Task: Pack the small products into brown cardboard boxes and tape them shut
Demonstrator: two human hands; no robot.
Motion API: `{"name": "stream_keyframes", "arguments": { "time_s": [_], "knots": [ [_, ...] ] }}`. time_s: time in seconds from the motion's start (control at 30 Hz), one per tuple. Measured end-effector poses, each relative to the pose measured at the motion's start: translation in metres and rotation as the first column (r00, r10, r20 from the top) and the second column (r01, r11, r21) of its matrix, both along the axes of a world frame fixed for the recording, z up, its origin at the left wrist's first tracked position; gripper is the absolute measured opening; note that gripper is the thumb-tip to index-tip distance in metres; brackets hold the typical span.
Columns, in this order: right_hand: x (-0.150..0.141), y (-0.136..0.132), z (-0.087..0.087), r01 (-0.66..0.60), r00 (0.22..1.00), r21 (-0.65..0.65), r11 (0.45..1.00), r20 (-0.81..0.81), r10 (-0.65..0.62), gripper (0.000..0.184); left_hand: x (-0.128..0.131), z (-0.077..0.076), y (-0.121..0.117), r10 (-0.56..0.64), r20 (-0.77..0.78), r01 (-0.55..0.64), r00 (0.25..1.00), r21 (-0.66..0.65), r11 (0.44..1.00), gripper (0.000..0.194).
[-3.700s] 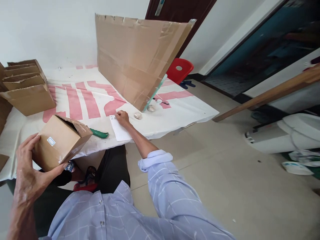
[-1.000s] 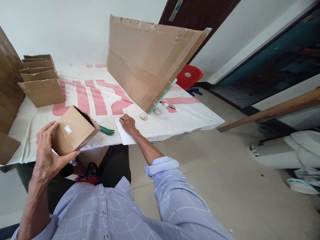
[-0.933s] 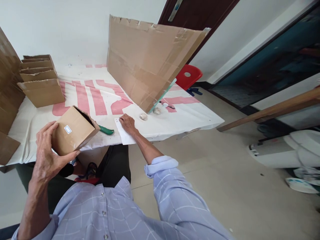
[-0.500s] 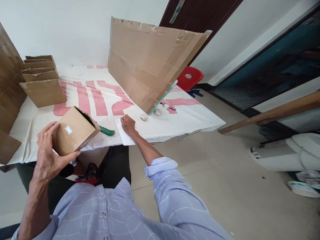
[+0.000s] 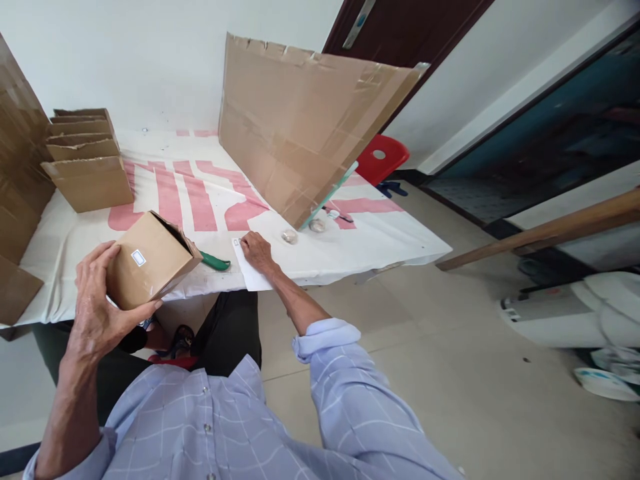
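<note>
My left hand (image 5: 97,300) grips a small cardboard box (image 5: 145,267) from its near left side, thumb below and fingers over the top. The box is tilted at the table's front edge, and a blue-edged white label (image 5: 139,257) sticks to its face. My right hand (image 5: 257,251) rests closed on a white sheet of labels (image 5: 253,277); whatever its fingertips may pinch is hidden. Between box and sheet lies a green-handled tool (image 5: 216,263), its other end hidden by the box. Two rolls of tape (image 5: 289,237) lie right of my right hand.
Several folded cardboard boxes (image 5: 93,183) stand at the back left. A large cardboard sheet (image 5: 305,127) stands upright on the cloth-covered table (image 5: 390,237). Beyond it are a red stool (image 5: 383,159) and a wooden beam (image 5: 540,230). A larger carton (image 5: 23,153) borders the left.
The view has shifted very slightly. Both hands, the box and the label sheet keep practically the same places.
</note>
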State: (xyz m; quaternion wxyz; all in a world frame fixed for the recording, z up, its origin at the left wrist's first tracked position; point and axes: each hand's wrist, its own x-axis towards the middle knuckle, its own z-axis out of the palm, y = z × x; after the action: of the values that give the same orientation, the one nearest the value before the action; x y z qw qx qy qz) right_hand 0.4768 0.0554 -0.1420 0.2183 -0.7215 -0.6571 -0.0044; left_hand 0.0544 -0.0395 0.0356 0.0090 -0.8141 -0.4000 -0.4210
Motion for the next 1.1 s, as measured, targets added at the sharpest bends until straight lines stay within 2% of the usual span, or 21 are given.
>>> {"name": "stream_keyframes", "arguments": {
  "time_s": [0.37, 0.63, 0.9, 1.1],
  "knots": [
    [-0.003, 0.0, 0.005, -0.004, 1.0, -0.046, 0.999, -0.023, 0.003, 0.027, 0.002, 0.003, -0.003, -0.006, 0.015, 0.007, 1.0, -0.029, 1.0, 0.096],
    [0.002, 0.008, 0.015, 0.064, 0.981, -0.14, 0.988, -0.171, -0.088, 0.022, 0.003, 0.003, -0.003, -0.012, 0.008, 0.012, 1.0, -0.023, 1.0, 0.095],
    [0.009, 0.03, 0.025, 0.103, 0.937, -0.281, 0.954, -0.293, -0.188, 0.013, 0.004, 0.006, -0.004, -0.027, -0.012, 0.026, 1.0, -0.028, 0.999, 0.097],
    [0.009, 0.026, 0.036, 0.096, 0.911, -0.251, 0.963, -0.367, -0.187, 0.016, 0.0, 0.001, -0.007, 0.002, -0.004, -0.002, 1.0, -0.076, 0.997, 0.099]
  ]
}}
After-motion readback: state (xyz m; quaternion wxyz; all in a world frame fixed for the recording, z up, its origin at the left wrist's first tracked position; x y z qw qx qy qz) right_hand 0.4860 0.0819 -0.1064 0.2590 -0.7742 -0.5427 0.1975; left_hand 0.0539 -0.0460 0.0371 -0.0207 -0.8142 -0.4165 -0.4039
